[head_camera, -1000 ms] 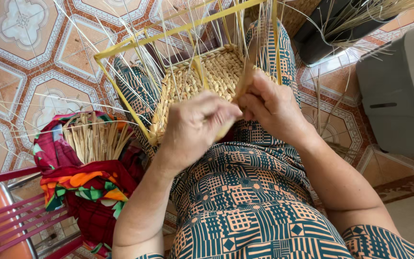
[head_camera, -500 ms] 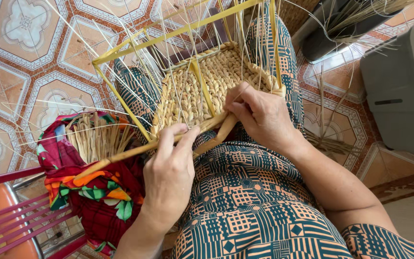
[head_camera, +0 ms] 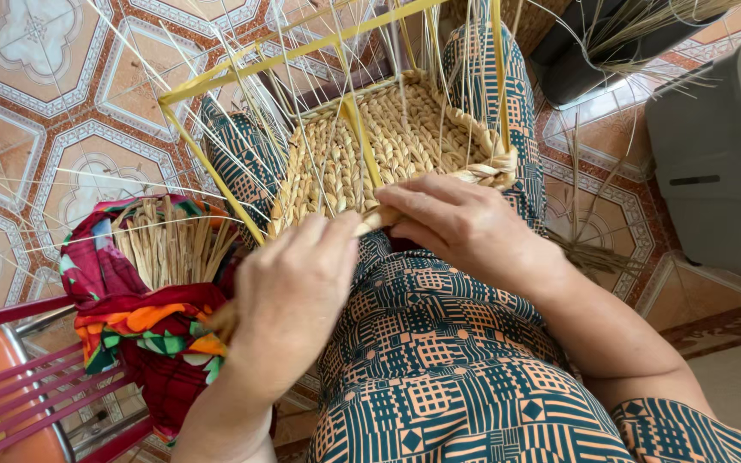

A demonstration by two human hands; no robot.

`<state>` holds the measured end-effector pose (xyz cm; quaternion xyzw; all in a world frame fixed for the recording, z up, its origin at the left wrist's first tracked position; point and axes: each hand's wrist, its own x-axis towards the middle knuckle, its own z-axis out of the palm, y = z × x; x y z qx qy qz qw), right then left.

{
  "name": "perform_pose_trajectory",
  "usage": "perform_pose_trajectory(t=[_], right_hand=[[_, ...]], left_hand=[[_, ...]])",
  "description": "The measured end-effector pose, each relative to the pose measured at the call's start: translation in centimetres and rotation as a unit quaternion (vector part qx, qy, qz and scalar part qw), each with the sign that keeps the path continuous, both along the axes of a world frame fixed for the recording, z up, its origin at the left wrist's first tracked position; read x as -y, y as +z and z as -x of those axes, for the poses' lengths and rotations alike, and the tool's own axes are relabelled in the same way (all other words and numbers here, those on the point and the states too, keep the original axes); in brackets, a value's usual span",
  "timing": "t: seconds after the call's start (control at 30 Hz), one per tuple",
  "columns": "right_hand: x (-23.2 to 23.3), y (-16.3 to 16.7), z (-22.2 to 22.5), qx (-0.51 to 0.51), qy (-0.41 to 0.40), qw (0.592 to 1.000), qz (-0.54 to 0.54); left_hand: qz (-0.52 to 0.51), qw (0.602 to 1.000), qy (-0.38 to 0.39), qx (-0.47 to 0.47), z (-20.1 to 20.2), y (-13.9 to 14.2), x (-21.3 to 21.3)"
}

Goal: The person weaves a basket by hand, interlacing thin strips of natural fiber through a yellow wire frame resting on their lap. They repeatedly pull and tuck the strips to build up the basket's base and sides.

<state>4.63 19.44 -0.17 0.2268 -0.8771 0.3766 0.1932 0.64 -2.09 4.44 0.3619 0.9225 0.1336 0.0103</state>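
I sat with a half-woven basket [head_camera: 388, 146] on my lap. It leaned against my knees, inside a yellow frame [head_camera: 302, 51]. Thin pale stalks [head_camera: 242, 111] stuck up from its rim on all sides.

My hands were apart. My right hand [head_camera: 465, 227] lay on the near edge of the basket, and its fingers were closed on a flat straw strand [head_camera: 375, 223] just where the strand met the weave. My left hand [head_camera: 293, 300] was lower, close to my body, with its fingers curled shut. I could not tell for sure what it held, because the back of the hand hid it.

Beside my left knee a bright cloth [head_camera: 147, 317] held a bunch of straw [head_camera: 173, 244]. It sat by a red chair [head_camera: 10, 377]. The floor [head_camera: 36, 103] had patterned tiles.
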Motion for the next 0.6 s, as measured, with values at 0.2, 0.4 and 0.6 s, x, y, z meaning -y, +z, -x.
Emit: perform_pose_trajectory(t=[0.2,0.4,0.6], right_hand=[[0.6,-2.1,0.7,0.045,-0.082,0.996,0.01],[0.7,-3.3,0.3,0.055,-0.107,0.991,0.064],[1.0,-3.5,0.0,0.051,-0.12,0.986,0.103]], left_hand=[[-0.18,0.973,-0.032,-0.139,-1.5,6.7,0.6],[-0.168,0.98,-0.075,-0.079,-0.3,1.1,-3.5],[-0.093,0.995,-0.006,-0.035,-1.0,-4.5,-2.8]])
